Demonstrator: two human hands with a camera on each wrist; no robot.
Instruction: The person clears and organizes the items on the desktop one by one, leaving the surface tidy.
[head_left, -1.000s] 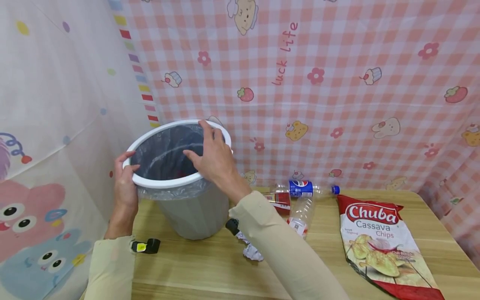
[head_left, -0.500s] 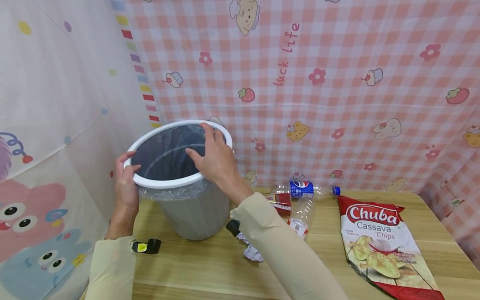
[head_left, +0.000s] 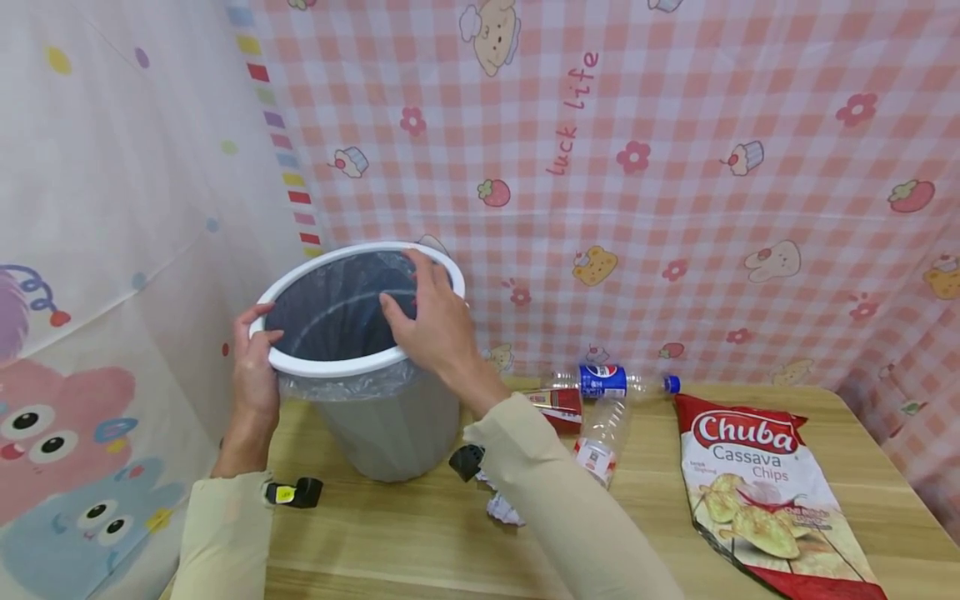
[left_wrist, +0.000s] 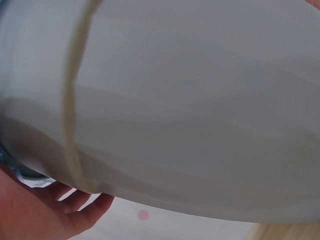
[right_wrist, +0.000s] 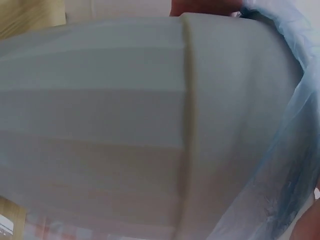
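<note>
Grey plastic, thin-walled and lined with a clear film bag, makes up the round waste bin with a white snap-on rim ring (head_left: 360, 367); it stands at the left back corner of the pale wooden tabletop (head_left: 750, 567), tipped slightly toward the person. The left hand (head_left: 253, 367) grips the near-left edge of the ring, thumb over the top and fingers curled beneath, as the left wrist view shows from below. The right hand (head_left: 435, 321) lies over the right side of the ring, fingers reaching into the mouth and pressing the liner; whether they pinch it I cannot tell.

The bin looks light and stiff, likely to slide or tip easily, while the liner is soft and slippery. The rigid ring, held on opposite sides, seems the surest place to grip.

Beside the bin lie a crumpled white paper scrap (head_left: 504, 508), a clear plastic bottle with a blue Pepsi label (head_left: 611, 380), a second clear crushed bottle (head_left: 600, 433), a small red packet (head_left: 558, 404) and a red Chuba cassava chips bag (head_left: 757, 492). A pink checked cartoon-print cloth (head_left: 675, 167) hangs behind.
</note>
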